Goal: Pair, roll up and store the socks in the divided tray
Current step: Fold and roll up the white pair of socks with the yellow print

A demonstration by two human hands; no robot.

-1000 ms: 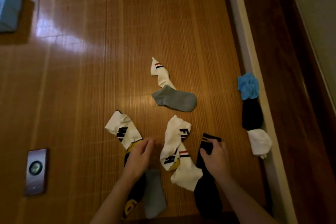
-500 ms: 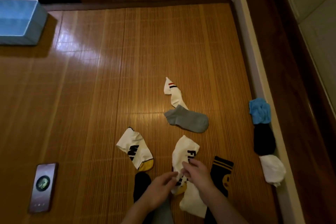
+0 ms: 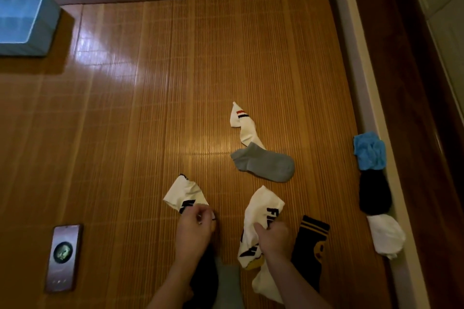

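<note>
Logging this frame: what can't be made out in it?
Head view only.
- Left lettered sock: left hand covers its print.
- Right lettered sock: right hand covers its print.
- Dark sock: left forearm, bottom edge hide it.
- Blue tray: left edge cuts it.
- Phone screen: too small.

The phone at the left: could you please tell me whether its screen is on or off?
On: the phone lies face up, its screen glowing with a round picture in the middle.
</note>
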